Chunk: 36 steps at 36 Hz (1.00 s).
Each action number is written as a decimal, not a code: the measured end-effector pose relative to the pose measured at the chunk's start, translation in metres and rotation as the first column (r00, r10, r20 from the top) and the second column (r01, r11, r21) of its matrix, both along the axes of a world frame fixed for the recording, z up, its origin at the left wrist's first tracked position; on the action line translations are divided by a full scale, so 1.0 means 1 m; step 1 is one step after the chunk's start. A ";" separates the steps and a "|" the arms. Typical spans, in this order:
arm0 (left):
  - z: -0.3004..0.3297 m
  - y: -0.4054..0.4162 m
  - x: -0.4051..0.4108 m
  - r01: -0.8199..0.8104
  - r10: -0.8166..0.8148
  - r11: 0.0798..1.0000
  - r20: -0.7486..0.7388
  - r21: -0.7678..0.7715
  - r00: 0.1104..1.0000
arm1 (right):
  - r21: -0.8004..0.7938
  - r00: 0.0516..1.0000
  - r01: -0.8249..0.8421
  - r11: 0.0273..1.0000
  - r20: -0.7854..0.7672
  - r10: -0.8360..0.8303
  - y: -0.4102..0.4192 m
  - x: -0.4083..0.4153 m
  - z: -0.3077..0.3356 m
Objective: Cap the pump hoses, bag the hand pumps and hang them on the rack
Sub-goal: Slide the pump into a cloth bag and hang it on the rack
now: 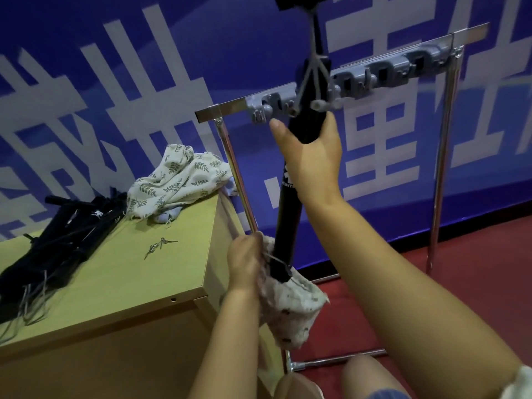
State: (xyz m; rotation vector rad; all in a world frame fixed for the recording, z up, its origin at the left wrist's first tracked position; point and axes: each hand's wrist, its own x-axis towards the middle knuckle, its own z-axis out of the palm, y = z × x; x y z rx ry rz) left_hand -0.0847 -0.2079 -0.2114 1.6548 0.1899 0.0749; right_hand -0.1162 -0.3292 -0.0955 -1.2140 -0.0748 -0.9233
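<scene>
Black and stiff, the hand pump is standing nearly upright in the middle of the frame, its barrel running from the cloth bag at lower centre up past the grey clip rail of the rack toward the top edge. In this head view, the right hand is wrapping its fingers and thumb round the upper barrel just below the rail, holding it firmly. The left hand is pinching the gathered mouth of the bag where the pump's foot is sitting inside it, with a thin hose or cord looping out beside the fingers.

By my judgement the pump is handling as a long, rigid, fairly light tube, smooth enough to slide, so 1 hand high on the barrel is steadying it well while the soft, limp bag is needing a grip at its rim. White lettering is showing on the barrel; the bag is pale with small dark leaf prints.

At left, more black pumps are lying on the wooden cabinet, with spare leaf-print bags and small metal pieces near them.
</scene>
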 end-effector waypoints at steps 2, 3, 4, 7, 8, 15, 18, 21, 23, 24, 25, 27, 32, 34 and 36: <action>0.009 -0.009 -0.003 -0.087 0.085 0.992 -0.019 -0.093 0.996 | 0.013 0.999 -0.039 0.999 -0.006 0.039 0.008 0.000 -0.007; 0.013 -0.012 -0.002 -0.115 0.115 0.988 -0.008 -0.103 0.993 | 0.014 0.998 -0.058 0.998 -0.011 0.058 0.013 0.000 -0.012; 0.016 -0.016 -0.003 -0.123 0.125 0.985 0.014 -0.120 0.992 | 0.008 0.997 -0.071 0.997 -0.018 0.071 0.017 0.000 -0.017; 0.019 -0.022 -0.003 -0.107 0.116 0.983 0.054 -0.146 0.992 | -0.012 0.995 -0.083 0.996 -0.060 0.082 0.026 0.002 -0.032; 0.017 -0.023 0.000 -0.099 0.110 0.984 0.068 -0.147 0.992 | -0.005 0.994 -0.089 0.996 -0.071 0.088 0.028 0.002 -0.035; 0.039 -0.024 -0.007 0.052 -0.014 0.967 0.154 -0.249 0.988 | 0.053 0.989 -0.081 0.995 -0.123 0.087 0.030 -0.002 -0.063; 0.049 -0.021 -0.009 0.160 -0.122 0.958 0.166 -0.239 0.978 | 0.061 0.980 -0.108 0.992 -0.160 0.117 0.030 -0.001 -0.075; 0.045 -0.014 -0.005 0.139 -0.102 0.954 0.149 -0.264 0.984 | 0.065 0.980 -0.140 0.988 -0.132 0.148 0.027 -0.001 -0.075; 0.037 -0.011 -0.004 0.089 -0.055 0.979 0.180 -0.185 0.982 | 0.035 0.986 -0.115 0.993 -0.115 0.118 0.025 0.000 -0.072; 0.033 -0.011 -0.005 0.073 -0.045 0.988 0.198 -0.133 0.979 | 0.040 0.989 -0.098 0.994 -0.108 0.102 0.024 0.000 -0.069; 0.027 -0.010 -0.005 0.068 -0.047 0.993 0.210 -0.094 0.977 | 0.050 0.992 -0.069 0.996 -0.099 0.074 0.023 -0.001 -0.066; 0.020 -0.009 -0.008 0.080 -0.073 0.996 0.187 -0.033 0.980 | 0.065 0.998 0.000 0.998 -0.069 0.005 0.018 -0.002 -0.060; 0.012 -0.009 -0.021 0.094 -0.134 0.978 0.213 0.186 0.968 | 0.098 0.996 0.089 0.991 -0.014 -0.088 0.016 -0.003 -0.056; 0.007 -0.011 -0.021 0.065 -0.128 0.966 0.246 0.249 0.961 | 0.120 0.996 0.084 0.989 -0.020 -0.083 0.017 -0.005 -0.058; 0.006 -0.016 -0.020 0.103 -0.150 0.973 0.225 0.206 0.963 | 0.133 0.999 0.051 0.990 -0.010 -0.050 0.020 -0.006 -0.062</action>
